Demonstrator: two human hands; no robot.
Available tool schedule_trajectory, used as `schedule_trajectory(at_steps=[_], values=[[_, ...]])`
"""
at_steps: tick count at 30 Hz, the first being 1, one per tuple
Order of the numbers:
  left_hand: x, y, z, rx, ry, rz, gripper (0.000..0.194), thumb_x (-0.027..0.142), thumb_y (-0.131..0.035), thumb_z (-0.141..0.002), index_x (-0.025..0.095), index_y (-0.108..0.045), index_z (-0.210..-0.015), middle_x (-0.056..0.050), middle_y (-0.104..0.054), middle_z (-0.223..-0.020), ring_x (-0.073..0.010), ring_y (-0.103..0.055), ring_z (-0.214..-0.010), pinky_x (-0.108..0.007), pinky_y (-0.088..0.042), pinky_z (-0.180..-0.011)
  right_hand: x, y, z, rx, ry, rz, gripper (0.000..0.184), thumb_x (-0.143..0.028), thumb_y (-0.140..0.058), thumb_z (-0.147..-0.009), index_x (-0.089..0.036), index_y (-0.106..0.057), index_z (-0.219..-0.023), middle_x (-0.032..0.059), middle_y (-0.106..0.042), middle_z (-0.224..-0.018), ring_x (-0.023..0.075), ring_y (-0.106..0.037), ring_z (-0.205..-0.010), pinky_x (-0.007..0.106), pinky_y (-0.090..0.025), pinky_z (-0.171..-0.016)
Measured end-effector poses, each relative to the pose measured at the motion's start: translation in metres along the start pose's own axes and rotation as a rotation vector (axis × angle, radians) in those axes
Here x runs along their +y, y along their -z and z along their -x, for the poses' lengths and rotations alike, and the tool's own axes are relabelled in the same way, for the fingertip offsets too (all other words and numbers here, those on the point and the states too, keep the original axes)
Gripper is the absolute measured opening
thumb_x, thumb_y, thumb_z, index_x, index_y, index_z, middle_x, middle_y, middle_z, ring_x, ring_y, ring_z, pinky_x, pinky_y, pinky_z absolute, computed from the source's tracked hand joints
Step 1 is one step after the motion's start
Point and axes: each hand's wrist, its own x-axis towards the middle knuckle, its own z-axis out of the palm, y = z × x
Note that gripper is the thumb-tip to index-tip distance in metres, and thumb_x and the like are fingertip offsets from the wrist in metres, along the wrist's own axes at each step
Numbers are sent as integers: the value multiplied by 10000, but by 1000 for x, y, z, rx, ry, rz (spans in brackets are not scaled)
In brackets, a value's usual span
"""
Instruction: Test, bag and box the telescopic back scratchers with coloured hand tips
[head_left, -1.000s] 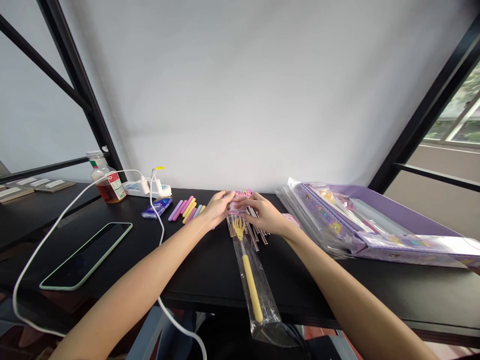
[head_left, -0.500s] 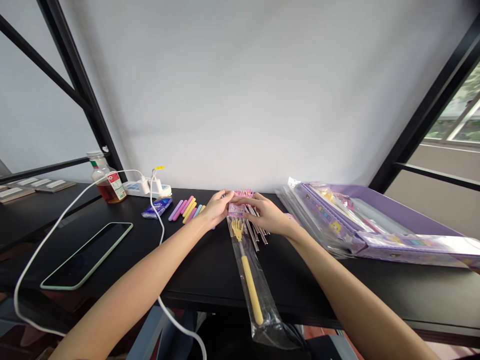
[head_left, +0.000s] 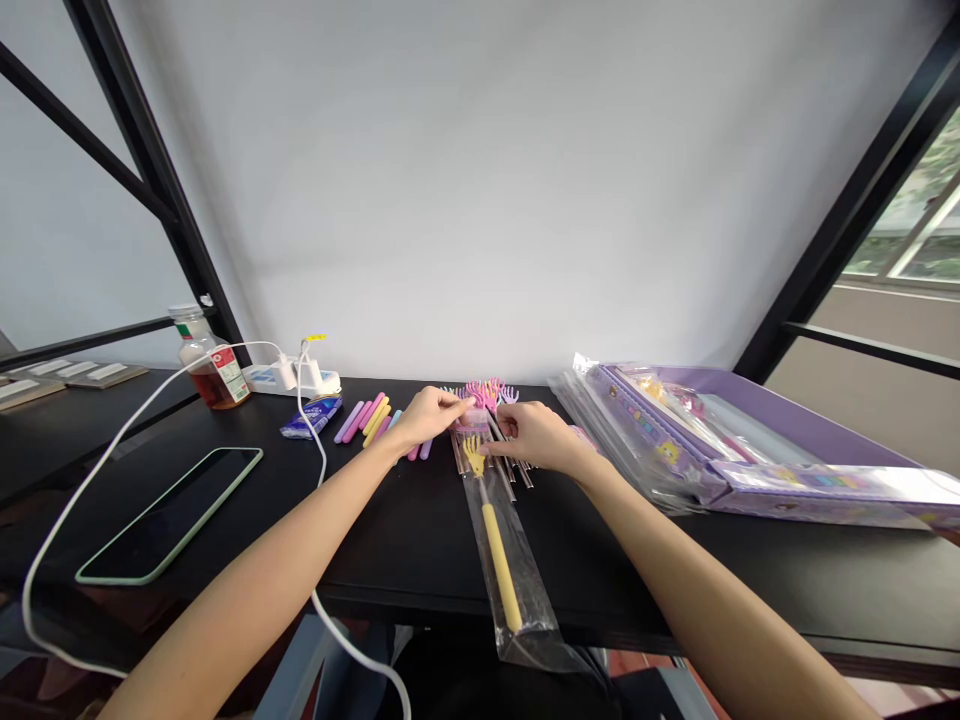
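Note:
A yellow back scratcher [head_left: 495,545] lies in a clear plastic sleeve [head_left: 525,610] on the black table [head_left: 390,530], its far end hanging over the front edge. My left hand [head_left: 427,417] pinches the pink header at the sleeve's top. My right hand [head_left: 536,437] has its fingers curled at the sleeve's top from the right side. Behind both hands lies a pile of metal-shafted scratchers with pink heads [head_left: 491,395]. Several coloured handle grips [head_left: 367,417] lie left of my left hand.
A phone [head_left: 169,510] lies at the left with a white cable [head_left: 315,450] running to a power strip [head_left: 289,377]. A bottle [head_left: 206,360] and a blue packet [head_left: 311,417] stand behind. A purple box with plastic bags [head_left: 720,440] fills the right side.
Both hands have drawn slightly toward me with the sleeve's top, uncovering the pink heads behind them. The sleeved scratcher has shifted a little.

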Motion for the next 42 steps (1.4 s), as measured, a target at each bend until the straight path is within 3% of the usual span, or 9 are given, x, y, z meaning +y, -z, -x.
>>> schedule_trajectory(at_steps=[4, 7, 13, 21, 27, 30, 33, 36, 42], values=[[-2, 4, -1, -103, -115, -187, 271, 289, -896, -614, 181, -682, -740, -66, -723, -780, -191, -682, -725, -226, -478, -595, 0, -1, 0, 11, -21, 14, 521, -527, -792, -727, -225, -381, -626, -45, -506, -582, 132, -397, -542, 267, -227, -527], [-1, 6, -2, -195, -78, -103, 603, 190, -929, -518, 218, -625, -1039, -83, -739, -948, -196, -697, -762, -244, -508, -642, -3, -1, 0, 11, -55, 21, 518, -519, -800, -722, -225, -385, -623, -40, -515, -590, 136, -406, -550, 271, -221, -529], [11, 10, 4, -336, -104, -274, 699, 218, -827, -674, 206, -564, -1321, 7, -664, -652, -122, -556, -500, -202, -395, -488, -4, 0, 1, 33, -57, 39, 501, -506, -795, -731, -225, -393, -628, -32, -536, -618, 141, -411, -562, 276, -215, -533], [20, 11, 13, -354, -116, -456, 700, 222, -746, -732, 250, -519, -1394, 18, -660, -723, -58, -386, -341, -196, -301, -344, 0, -5, 2, 97, -11, 15, 496, -482, -783, -739, -221, -376, -632, -34, -516, -619, 130, -375, -560, 278, -216, -544], [27, 13, 15, -414, -158, -251, 782, 225, -714, -806, 310, -343, -1489, -38, -637, -1014, -127, -663, -663, -272, -593, -628, -1, -3, 1, 131, -11, -425, 479, -526, -802, -707, -222, -431, -717, -32, -553, -666, 121, -454, -588, 258, -318, -560], [29, 15, 12, -278, -239, -201, 774, 270, -725, -828, 346, -339, -1494, -70, -586, -1161, -106, -667, -650, -312, -619, -658, -6, 4, 4, -43, -74, -714, 442, -556, -758, -761, -222, -470, -791, -37, -569, -620, 123, -495, -541, 248, -338, -512], [24, 15, 6, 13, -358, -147, 699, 269, -726, -832, 326, -399, -1447, -66, -587, -1181, -116, -694, -694, -297, -613, -688, -8, 11, 8, -303, -80, -847, 430, -576, -725, -798, -204, -514, -752, -5, -614, -594, 133, -535, -509, 255, -390, -493], [18, 12, 1, 241, -377, -83, 656, 265, -715, -845, 304, -406, -1422, -59, -628, -1155, -128, -716, -736, -299, -602, -749, -6, 11, 10, -362, -84, -930, 440, -603, -687, -826, -179, -593, -755, 42, -679, -668, 167, -619, -571, 286, -492, -547], [13, 2, 6, 203, -279, -96, 830, 269, -771, -804, 295, -325, -1504, 15, -636, -833, -186, -733, -844, -343, -582, -843, -3, 8, 9, -235, -121, -832, 457, -602, -716, -797, -177, -602, -673, 1, -611, -569, 143, -584, -514, 253, -446, -478]])
